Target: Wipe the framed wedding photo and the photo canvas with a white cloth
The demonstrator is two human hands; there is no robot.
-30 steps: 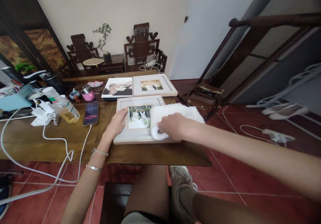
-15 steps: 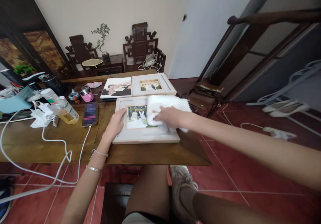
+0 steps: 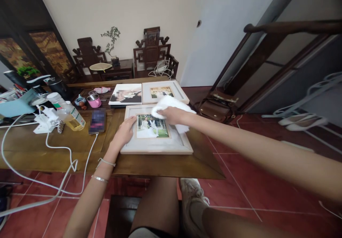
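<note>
The right grip [image 3: 173, 115] is closed on a white cloth [image 3: 169, 102], fingers bunched into its near side, so that the cloth bulges out beyond the knuckles and to the right of them, with a lower fold showing beneath the wrist. Grip and cloth are over the upper right part of a pale picture frame [image 3: 149, 148], which lies flat on the wooden desk [image 3: 165, 166], near its front edge. The cloth hides the frame's upper right corner; how firmly it presses there cannot be told. The photo [image 3: 153, 126] in the middle of the frame lies below and to the left of the right grip, with its upper right corner next to the cloth.

The left grip [image 3: 125, 132] rests on the frame's left border, fingers lying over the edge and pointing toward the photo; whether it pinches the border or only steadies it cannot be told.

Just behind the frame, a second pale frame [image 3: 184, 97] lies face up, its near side partly covered from sight by the cloth. Beside it on the left is a black-and-white picture panel [image 3: 126, 94]. Left of the left grip lie a phone [image 3: 97, 121] with a white cable plugged in and, farther left, a bottle of yellowish liquid [image 3: 75, 119].
</note>
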